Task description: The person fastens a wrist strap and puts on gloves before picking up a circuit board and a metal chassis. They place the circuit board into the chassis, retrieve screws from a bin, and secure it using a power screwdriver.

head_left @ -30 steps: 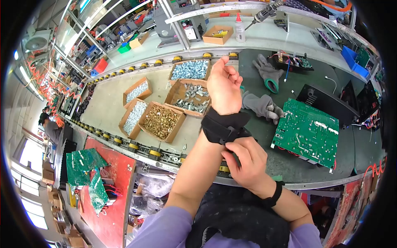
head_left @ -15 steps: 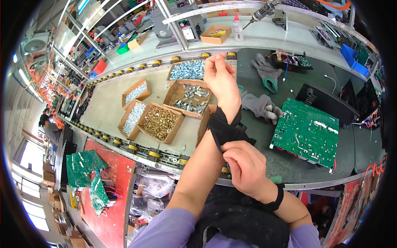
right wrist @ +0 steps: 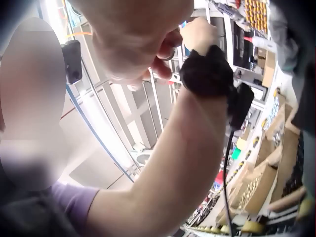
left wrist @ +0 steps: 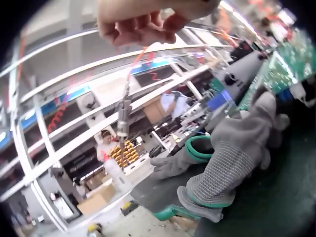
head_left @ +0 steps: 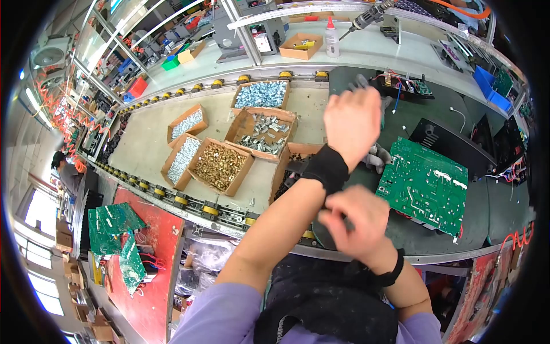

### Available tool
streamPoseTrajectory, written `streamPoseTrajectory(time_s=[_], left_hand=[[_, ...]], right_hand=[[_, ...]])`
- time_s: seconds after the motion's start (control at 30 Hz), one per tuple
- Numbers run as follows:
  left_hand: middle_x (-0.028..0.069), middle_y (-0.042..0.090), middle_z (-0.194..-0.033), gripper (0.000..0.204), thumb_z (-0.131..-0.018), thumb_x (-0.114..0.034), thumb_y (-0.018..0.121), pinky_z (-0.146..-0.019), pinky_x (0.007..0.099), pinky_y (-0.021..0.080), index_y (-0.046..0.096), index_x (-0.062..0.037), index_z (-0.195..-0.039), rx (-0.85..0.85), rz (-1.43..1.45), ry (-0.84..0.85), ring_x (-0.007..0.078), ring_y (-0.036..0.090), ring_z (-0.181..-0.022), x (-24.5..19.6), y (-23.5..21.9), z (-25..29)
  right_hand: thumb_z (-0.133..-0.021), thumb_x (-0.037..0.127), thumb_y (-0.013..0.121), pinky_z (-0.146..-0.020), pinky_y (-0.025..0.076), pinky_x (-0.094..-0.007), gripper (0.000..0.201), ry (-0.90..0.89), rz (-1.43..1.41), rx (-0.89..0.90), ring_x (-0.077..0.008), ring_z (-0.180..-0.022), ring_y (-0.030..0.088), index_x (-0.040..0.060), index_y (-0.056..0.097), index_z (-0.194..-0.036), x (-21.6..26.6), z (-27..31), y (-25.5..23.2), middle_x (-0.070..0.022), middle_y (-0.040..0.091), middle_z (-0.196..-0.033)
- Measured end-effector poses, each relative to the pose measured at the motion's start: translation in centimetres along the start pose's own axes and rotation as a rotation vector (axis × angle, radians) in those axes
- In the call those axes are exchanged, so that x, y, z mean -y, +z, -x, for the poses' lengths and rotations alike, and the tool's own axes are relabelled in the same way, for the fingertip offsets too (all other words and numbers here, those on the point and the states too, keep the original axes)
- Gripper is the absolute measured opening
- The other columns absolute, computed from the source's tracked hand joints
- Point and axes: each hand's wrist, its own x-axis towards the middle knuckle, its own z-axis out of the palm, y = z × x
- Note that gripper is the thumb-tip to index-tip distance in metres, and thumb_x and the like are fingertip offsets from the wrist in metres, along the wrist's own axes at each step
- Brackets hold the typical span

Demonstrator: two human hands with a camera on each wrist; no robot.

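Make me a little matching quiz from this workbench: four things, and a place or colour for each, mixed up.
1. Wide black wrap
2. Gloves
3. Brass-coloured parts
4. Bottle

A. Clear-walled with a red tip
B. In a cardboard box
C. Around the wrist, below the left hand
D. Grey with green cuffs

Pairs: 1-C, 2-D, 3-B, 4-A

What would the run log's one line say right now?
left hand: raised, black wrist strap on | right hand: loosely curled near strap | gray gloves: beside green circuit board
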Motion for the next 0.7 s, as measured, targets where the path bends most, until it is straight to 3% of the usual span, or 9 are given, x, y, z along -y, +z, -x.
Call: streamPoseTrajectory(time_s=[0.07,0.2,0.3,0.37,0.5,0.57,0.6,0.67,0.7], left_hand=[[0.0039,0.059,-0.071,0.008,-0.071,-0.013,0.064,-0.069,0.0345,0.042,0.057,-0.0110,-0.076,0.087,-0.076,0.128,0.0218,0.059,-0.071,-1.4,0.6,1.2],[0.0029,0.060,-0.072,0.009,-0.071,-0.015,0.064,-0.072,0.0340,0.040,0.059,-0.0108,-0.076,0.205,-0.161,0.223,0.0197,0.059,-0.072,-2.2,1.4,2.7],[0.0033,0.060,-0.071,0.009,-0.070,-0.015,0.064,-0.073,0.0361,0.040,0.060,-0.0101,-0.077,0.310,-0.176,0.293,0.0200,0.058,-0.073,-1.6,2.1,3.7],[0.0039,0.061,-0.070,0.008,-0.070,-0.014,0.064,-0.073,0.0359,0.040,0.060,-0.0096,-0.076,0.364,-0.202,0.317,0.0201,0.058,-0.071,-1.5,2.0,3.8],[0.0060,0.063,-0.069,0.006,-0.072,-0.014,0.063,-0.074,0.0360,0.039,0.061,-0.0087,-0.074,0.562,-0.257,0.364,0.0205,0.060,-0.069,-1.7,2.2,4.1],[0.0065,0.064,-0.070,0.007,-0.072,-0.015,0.063,-0.075,0.0363,0.039,0.062,-0.0085,-0.074,0.514,-0.269,0.377,0.0211,0.061,-0.069,-2.0,3.2,4.6],[0.0070,0.064,-0.071,0.008,-0.073,-0.016,0.063,-0.075,0.0365,0.039,0.063,-0.0084,-0.075,0.466,-0.281,0.395,0.0216,0.062,-0.069,-2.1,3.6,4.8],[0.0068,0.066,-0.074,0.009,-0.075,-0.018,0.062,-0.075,0.0367,0.041,0.064,-0.0096,-0.079,0.557,-0.307,0.371,0.0220,0.064,-0.073,-2.1,3.6,4.5],[0.0058,0.066,-0.075,0.009,-0.076,-0.018,0.061,-0.076,0.0365,0.042,0.065,-0.0103,-0.080,0.564,-0.279,0.267,0.0217,0.065,-0.074,-1.7,3.7,4.2]], right_hand=[[-0.072,0.013,0.074,-0.053,0.046,-0.0332,0.019,0.039,0.236,0.028,-0.0240,-0.065,0.057,0.0028,0.060,-0.082,-0.2,-1.7,-0.1,-0.0087,0.054,-0.076],[-0.069,0.010,0.071,-0.055,0.047,-0.0328,0.021,0.056,0.358,0.165,-0.0232,-0.072,0.057,0.0006,0.061,-0.084,-0.7,-2.4,-0.5,-0.0091,0.051,-0.080],[-0.065,0.009,0.067,-0.055,0.047,-0.0331,0.021,-0.057,0.478,0.292,-0.0219,-0.071,0.056,0.0002,0.062,-0.083,-0.8,-2.7,-1.0,-0.0083,0.051,-0.080],[-0.063,0.010,0.062,-0.057,0.048,-0.0347,0.020,-0.223,0.612,0.379,-0.0215,-0.072,0.055,0.0006,0.062,-0.081,-0.3,-3.3,-1.3,-0.0080,0.052,-0.081],[-0.065,0.009,0.061,-0.060,0.049,-0.0364,0.014,-0.268,0.641,0.427,-0.0222,-0.071,0.055,0.0017,0.058,-0.076,-0.4,-4.0,-0.9,-0.0082,0.051,-0.080],[-0.066,0.008,0.061,-0.062,0.049,-0.0375,0.011,-0.082,0.364,0.380,-0.0236,-0.073,0.056,0.0027,0.055,-0.074,0.1,-4.4,-0.3,-0.0085,0.050,-0.077],[-0.068,0.006,0.062,-0.061,0.048,-0.0384,0.011,-0.088,0.221,0.355,-0.0247,-0.072,0.057,0.0035,0.051,-0.072,0.5,-4.5,0.4,-0.0089,0.047,-0.076],[-0.075,0.002,0.062,-0.062,0.048,-0.0364,0.008,-0.005,-0.005,0.347,-0.0245,-0.070,0.058,0.0022,0.055,-0.076,0.8,-4.1,1.2,-0.0098,0.052,-0.076],[-0.078,0.003,0.064,-0.061,0.048,-0.0349,0.007,0.129,-0.062,0.277,-0.0241,-0.067,0.058,0.0020,0.056,-0.078,0.7,-4.4,0.5,-0.0101,0.055,-0.075]])
